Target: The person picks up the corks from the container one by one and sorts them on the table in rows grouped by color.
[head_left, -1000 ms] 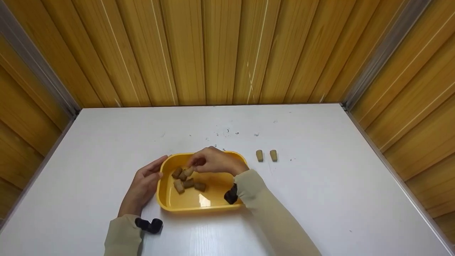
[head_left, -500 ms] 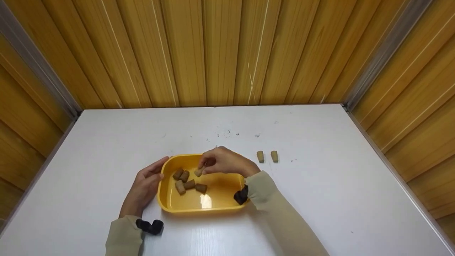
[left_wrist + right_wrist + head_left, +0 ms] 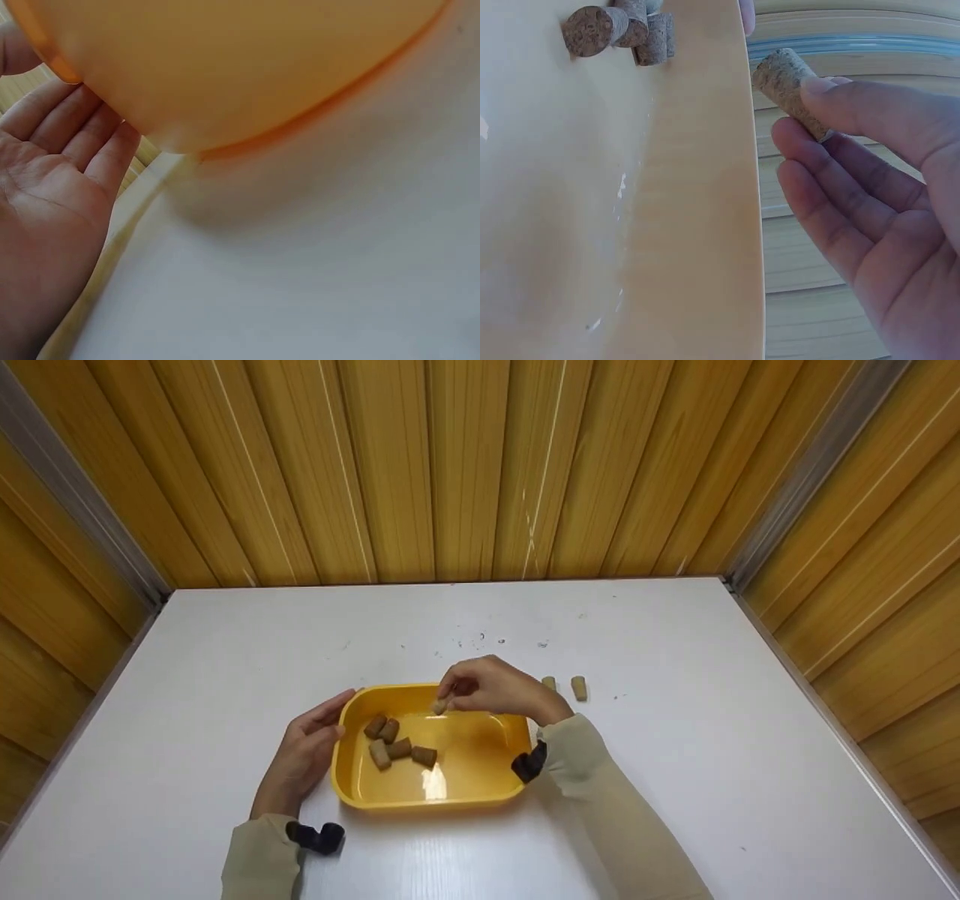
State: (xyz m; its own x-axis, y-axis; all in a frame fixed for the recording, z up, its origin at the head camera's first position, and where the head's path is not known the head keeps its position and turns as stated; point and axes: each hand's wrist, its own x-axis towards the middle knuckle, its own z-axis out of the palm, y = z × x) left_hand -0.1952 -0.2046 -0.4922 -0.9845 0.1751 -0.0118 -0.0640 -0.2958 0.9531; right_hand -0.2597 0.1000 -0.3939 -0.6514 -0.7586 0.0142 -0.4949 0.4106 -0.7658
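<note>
My right hand (image 3: 499, 688) pinches a cork stopper (image 3: 791, 90) between thumb and fingers, over the back wall of a yellow plastic tub (image 3: 480, 787). In the right wrist view the held cork is upright-tilted just outside the tub's rim edge. Inside the tub, toward its left, lie several corks, among them a pale one (image 3: 380, 754) and a darker one (image 3: 424, 756). My left hand (image 3: 300, 754) rests against the tub's left end, its fingers (image 3: 67, 131) extended along the outer wall and the thumb at the rim.
On the white table (image 3: 750, 780), right of the tub, stand two pale corks; one (image 3: 578, 688) shows fully, the other (image 3: 550, 683) is partly covered by my right hand. Wood-patterned panels (image 3: 465, 472) enclose the table at the back and sides.
My right hand has lifted the pale cork away from the others in the tub and carried it right and back, toward the far rim. The left hand stays put.
</note>
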